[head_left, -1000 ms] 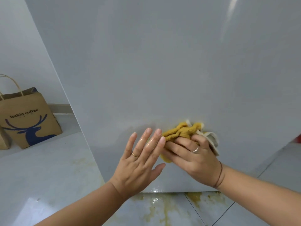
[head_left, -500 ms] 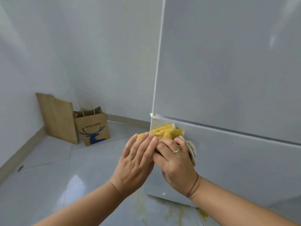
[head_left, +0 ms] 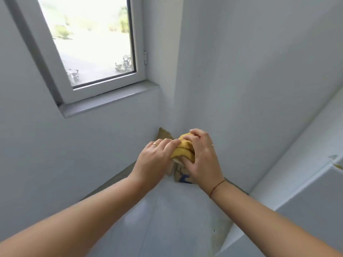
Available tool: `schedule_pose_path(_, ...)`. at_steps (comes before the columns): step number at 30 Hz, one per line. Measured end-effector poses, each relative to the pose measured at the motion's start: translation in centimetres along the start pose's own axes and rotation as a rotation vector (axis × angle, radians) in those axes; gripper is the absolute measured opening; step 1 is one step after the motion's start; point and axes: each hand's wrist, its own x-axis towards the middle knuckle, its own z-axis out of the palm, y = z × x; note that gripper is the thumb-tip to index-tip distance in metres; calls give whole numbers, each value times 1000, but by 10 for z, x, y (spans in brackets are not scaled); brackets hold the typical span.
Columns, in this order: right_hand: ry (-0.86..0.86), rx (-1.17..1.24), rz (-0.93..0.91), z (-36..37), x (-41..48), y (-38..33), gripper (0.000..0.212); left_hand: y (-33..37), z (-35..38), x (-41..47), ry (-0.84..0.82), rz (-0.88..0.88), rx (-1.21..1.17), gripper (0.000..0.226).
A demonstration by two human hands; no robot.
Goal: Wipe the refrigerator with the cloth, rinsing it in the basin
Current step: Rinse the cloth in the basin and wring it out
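Note:
A bunched yellow cloth (head_left: 182, 148) is held in the air between both hands, off the refrigerator. My left hand (head_left: 155, 160) pinches its left side with curled fingers. My right hand (head_left: 201, 158) grips it from the right, fingers curled over the top and thumb underneath. The white refrigerator (head_left: 306, 184) runs along the right edge of the view, its top corner showing a small yellow stain. No basin is in view.
A window (head_left: 89, 39) with a grey sill (head_left: 109, 98) is set in the left wall. Brown paper bags (head_left: 182, 176) stand in the room's corner, mostly hidden behind my hands. Pale floor tiles (head_left: 167, 225) lie below my forearms.
The view swung up and left, from the refrigerator's lower door to the corner and window. The cloth came off the refrigerator; my left hand went from lying flat beside it to pinching it.

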Motion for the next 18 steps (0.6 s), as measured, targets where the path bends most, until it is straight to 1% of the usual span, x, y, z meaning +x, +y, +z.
schedule_pose_path(1,-33,89,17,6,17,-23,47,-15,-25,-1,26,-31,28,31)
schedule_pose_path(2,-63,157,24,12,30,-45,53,-27,-52,-6,7,-75,51,30)
schedule_pose_path(3,-115,201,40,22,42,-75,58,-41,-85,-17,43,-119,100,30)
schedule_pose_path(4,-152,207,74,26,50,-89,63,-47,-102,-20,57,-134,129,31)
schedule_pose_path(6,-287,226,88,48,65,-142,78,-65,-159,-48,74,-229,238,32)
schedule_pose_path(7,-345,226,117,54,70,-156,87,-69,-173,-54,89,-259,267,34)
schedule_pose_path(9,-505,361,153,73,76,-192,98,-76,-211,-80,69,-332,323,38)
schedule_pose_path(11,-646,538,185,88,78,-224,101,-82,-240,-105,89,-392,368,41)
schedule_pose_path(12,-727,601,164,103,76,-252,101,-88,-263,-130,103,-446,415,41)
schedule_pose_path(15,-832,641,117,135,68,-308,92,-99,-300,-179,117,-550,491,39)
schedule_pose_path(18,-885,631,56,181,53,-361,87,-116,-332,-237,107,-645,550,33)
